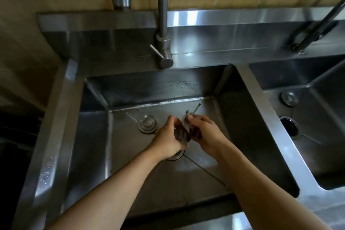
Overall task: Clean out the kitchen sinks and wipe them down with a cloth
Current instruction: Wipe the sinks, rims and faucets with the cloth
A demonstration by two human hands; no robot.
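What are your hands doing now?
Left hand and right hand gripping dark bunched cloth, over left steel sink basin. Nothing in the way.

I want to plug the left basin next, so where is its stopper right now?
In the head view the stopper lies on the floor of the left basin, left of the left hand and behind the drain.

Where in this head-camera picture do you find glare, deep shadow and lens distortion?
Head view: glare streaks the steel backsplash and the sink's left rim; deep shadow fills the far left beside the sink; the wide lens bends the faucet and rims outward; the top right corner is blurred.
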